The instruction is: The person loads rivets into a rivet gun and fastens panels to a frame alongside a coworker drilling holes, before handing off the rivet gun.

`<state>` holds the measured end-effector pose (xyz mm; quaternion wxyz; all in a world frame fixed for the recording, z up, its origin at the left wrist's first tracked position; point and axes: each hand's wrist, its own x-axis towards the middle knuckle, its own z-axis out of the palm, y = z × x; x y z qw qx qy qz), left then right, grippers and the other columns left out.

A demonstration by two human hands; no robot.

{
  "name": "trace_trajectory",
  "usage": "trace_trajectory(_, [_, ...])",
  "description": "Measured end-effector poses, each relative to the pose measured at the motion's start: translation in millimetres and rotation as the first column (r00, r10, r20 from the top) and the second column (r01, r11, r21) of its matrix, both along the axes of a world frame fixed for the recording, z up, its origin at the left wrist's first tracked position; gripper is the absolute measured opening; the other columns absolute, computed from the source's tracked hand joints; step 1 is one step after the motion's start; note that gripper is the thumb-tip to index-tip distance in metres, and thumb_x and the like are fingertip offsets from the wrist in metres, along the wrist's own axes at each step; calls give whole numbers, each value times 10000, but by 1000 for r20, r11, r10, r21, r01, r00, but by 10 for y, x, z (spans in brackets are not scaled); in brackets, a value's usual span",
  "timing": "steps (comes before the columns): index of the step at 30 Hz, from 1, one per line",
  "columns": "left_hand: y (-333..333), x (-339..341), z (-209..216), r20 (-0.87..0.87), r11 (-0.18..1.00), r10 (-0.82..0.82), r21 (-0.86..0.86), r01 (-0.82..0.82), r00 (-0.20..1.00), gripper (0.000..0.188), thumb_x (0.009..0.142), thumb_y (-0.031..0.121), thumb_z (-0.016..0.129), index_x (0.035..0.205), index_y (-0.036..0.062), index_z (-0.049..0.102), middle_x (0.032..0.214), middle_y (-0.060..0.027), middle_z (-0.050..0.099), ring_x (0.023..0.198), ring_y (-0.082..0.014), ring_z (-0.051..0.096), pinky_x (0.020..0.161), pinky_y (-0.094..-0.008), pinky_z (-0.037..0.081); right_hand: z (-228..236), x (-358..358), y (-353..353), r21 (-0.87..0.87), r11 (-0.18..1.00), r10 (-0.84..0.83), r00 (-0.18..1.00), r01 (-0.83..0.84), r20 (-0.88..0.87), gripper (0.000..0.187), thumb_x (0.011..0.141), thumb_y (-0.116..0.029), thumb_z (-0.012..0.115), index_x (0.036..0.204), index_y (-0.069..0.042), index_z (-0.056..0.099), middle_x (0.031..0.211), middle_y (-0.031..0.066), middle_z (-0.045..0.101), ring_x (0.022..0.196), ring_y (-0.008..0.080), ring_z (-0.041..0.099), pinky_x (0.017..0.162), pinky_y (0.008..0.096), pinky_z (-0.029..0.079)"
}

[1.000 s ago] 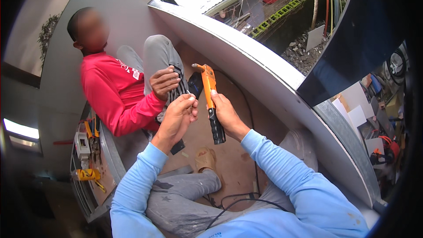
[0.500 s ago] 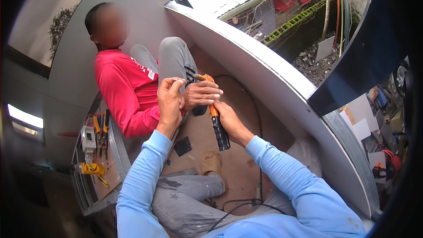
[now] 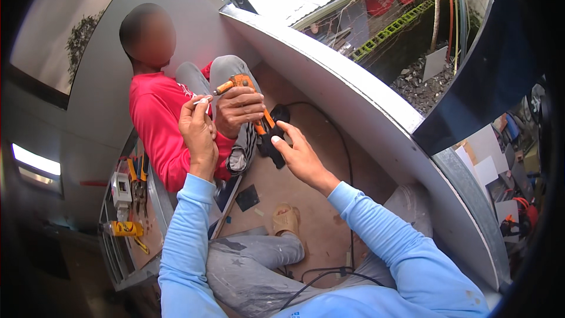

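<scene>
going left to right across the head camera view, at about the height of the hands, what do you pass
yellow tool on the shelf → red shirt of the other person → left hand pinching a small white piece → other person's hand on the orange power tool → right hand at the tool's black end → curved white wall panel

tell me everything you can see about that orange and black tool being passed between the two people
The orange and black tool is a handheld tool with an orange upper body and a black lower end; its exact kind cannot be told. It slants down to the right above the brown floor. The other person's hand grips its orange middle. The right hand touches its black end.
</scene>
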<state>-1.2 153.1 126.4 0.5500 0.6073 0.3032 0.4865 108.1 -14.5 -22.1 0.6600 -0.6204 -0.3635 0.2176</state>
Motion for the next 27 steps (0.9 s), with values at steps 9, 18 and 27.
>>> trace_trajectory(9, [111,-10,56,-9,994,98,-40,-99,995,243,1048,124,730,1250,3,673,1120,-137,789,471,-13,439,391,-202,364,198,19,-166,53,993,115,927,-103,-356,397,1082,-333,622,1256,15,698,1156,120,748,1075,194,680,937,350,529])
trace_trajectory(18, [125,-30,-19,-80,990,63,-122,-73,995,279,1107,333,663,1093,54,654,1016,-142,785,456,-32,448,384,-204,341,261,120,-239,41,979,197,864,-201,-463,370,1105,-344,596,1185,-2,717,1107,66,779,1016,143,679,918,326,529])
trace_trajectory(27, [-145,74,-48,-424,987,-152,-107,118,893,360,1133,391,606,923,102,650,668,60,533,474,-26,429,415,-216,314,357,202,-300,98,968,243,760,-232,-603,364,1113,-370,600,1239,-42,697,1059,13,732,985,97,665,806,289,546])
